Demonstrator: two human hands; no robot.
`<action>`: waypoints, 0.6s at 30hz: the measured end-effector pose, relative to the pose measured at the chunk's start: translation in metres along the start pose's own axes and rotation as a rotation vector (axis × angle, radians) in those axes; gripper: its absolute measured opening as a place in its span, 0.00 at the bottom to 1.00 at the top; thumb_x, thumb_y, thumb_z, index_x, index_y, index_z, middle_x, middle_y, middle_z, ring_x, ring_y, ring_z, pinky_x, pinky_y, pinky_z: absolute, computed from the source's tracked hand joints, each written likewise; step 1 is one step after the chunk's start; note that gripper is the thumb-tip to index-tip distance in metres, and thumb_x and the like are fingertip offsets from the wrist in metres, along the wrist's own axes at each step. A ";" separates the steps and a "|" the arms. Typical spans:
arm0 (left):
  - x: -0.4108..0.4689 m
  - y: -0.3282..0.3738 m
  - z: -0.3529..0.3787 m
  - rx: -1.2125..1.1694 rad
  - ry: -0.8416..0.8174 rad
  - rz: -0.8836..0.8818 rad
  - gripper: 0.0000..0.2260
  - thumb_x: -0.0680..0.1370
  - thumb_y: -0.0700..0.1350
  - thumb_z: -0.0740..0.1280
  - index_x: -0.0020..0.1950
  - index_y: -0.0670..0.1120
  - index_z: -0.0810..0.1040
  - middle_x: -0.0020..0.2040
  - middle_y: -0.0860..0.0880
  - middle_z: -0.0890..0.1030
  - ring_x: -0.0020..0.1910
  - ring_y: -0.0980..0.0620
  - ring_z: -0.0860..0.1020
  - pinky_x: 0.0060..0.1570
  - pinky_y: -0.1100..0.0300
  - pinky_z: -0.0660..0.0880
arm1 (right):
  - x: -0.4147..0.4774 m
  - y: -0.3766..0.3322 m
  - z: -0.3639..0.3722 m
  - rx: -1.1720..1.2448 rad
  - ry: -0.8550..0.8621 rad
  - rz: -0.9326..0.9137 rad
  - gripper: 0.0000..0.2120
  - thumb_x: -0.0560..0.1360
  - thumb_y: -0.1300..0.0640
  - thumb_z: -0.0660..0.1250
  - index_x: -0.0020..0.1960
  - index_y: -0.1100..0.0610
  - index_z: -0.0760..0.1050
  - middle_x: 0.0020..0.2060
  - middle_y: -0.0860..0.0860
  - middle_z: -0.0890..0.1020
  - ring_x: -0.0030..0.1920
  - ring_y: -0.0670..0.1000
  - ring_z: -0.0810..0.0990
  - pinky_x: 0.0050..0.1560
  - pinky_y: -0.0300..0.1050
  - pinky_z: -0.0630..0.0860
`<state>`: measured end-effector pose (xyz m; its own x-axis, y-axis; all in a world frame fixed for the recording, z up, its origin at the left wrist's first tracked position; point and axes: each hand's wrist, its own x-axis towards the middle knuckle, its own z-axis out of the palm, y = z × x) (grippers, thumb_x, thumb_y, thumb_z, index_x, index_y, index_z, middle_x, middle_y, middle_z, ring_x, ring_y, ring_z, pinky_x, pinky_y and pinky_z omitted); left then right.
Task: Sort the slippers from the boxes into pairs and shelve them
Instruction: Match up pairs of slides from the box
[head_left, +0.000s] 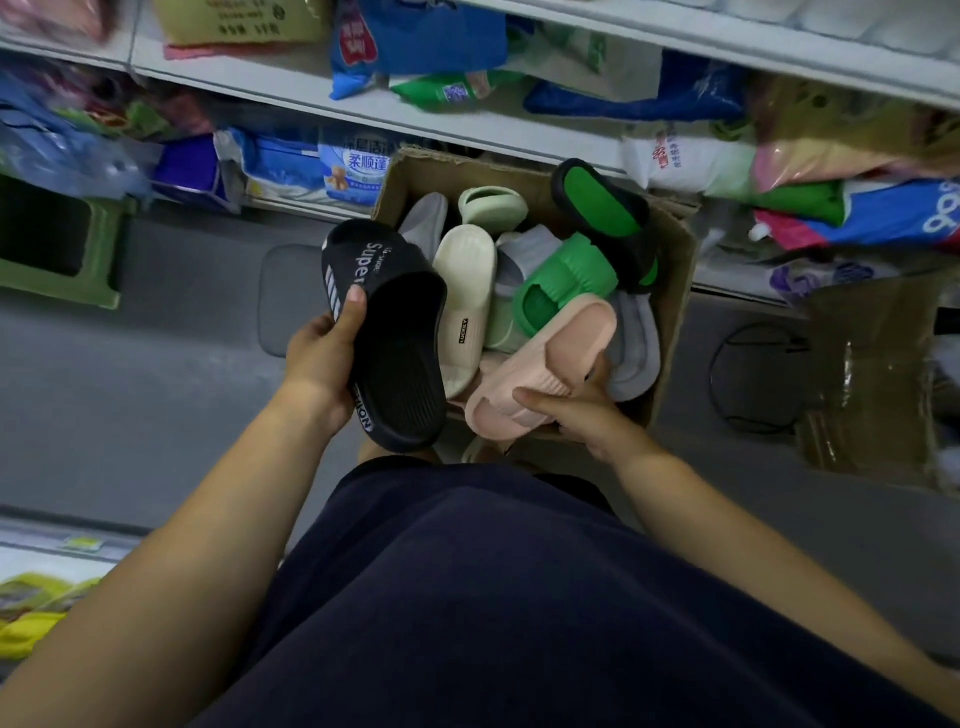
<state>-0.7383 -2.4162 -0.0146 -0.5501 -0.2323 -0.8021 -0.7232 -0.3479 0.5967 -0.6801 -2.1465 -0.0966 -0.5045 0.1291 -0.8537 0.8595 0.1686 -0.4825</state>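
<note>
We're looking straight down an aisle, and our left grip (322, 364) is wrapped round a black slipper (397, 343), thumb on the edge of its strap with the white "Super" lettering, sole side away from us, held just left of the cardboard box (678, 291). Our right grip (576, 410) is clamped on a pink slipper (550, 348), thumb lying across its ridged strap, at the near rim of that box; we cannot tell whether it is lifted clear or resting on the pile. And what a pile: a cream slipper (465, 280) lies right beside the black one, a bright green slipper (566, 275) sits just behind the pink, grey slippers (634, 353) are wedged under both on the right, a pale green slipper (493, 205) lies at the back, and a black-and-green slipper (597, 208) leans on the far right wall. The box stands on the grey floor (156, 405), hard against the shelves (291, 98) stuffed with blue, green and white packets (353, 171). A green stool (111, 260) stands off to the left, a second cardboard box (872, 364) to the right, and a black cord loop (753, 379) between the boxes.
</note>
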 end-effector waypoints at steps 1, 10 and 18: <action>-0.001 0.002 -0.001 -0.004 0.008 0.000 0.10 0.80 0.52 0.69 0.56 0.47 0.79 0.53 0.47 0.84 0.52 0.49 0.84 0.45 0.56 0.82 | 0.002 0.005 0.004 0.022 0.054 -0.036 0.66 0.60 0.49 0.85 0.80 0.46 0.41 0.72 0.43 0.65 0.70 0.48 0.68 0.69 0.50 0.69; 0.014 -0.009 0.011 0.005 -0.141 -0.051 0.19 0.82 0.57 0.65 0.68 0.47 0.77 0.62 0.46 0.83 0.61 0.45 0.82 0.61 0.48 0.79 | 0.002 0.022 -0.016 0.231 0.353 -0.093 0.47 0.63 0.48 0.83 0.74 0.55 0.63 0.65 0.47 0.75 0.60 0.46 0.78 0.62 0.46 0.76; 0.061 -0.023 0.076 0.270 -0.018 0.126 0.21 0.82 0.55 0.66 0.69 0.41 0.74 0.62 0.45 0.81 0.64 0.43 0.79 0.66 0.50 0.75 | -0.020 0.040 -0.067 0.424 0.309 -0.087 0.13 0.72 0.52 0.77 0.54 0.51 0.78 0.52 0.52 0.84 0.50 0.51 0.84 0.51 0.48 0.81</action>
<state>-0.7871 -2.3537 -0.0753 -0.6481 -0.2416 -0.7223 -0.7325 -0.0621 0.6780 -0.6410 -2.0766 -0.0857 -0.5215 0.4245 -0.7402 0.7385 -0.2100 -0.6407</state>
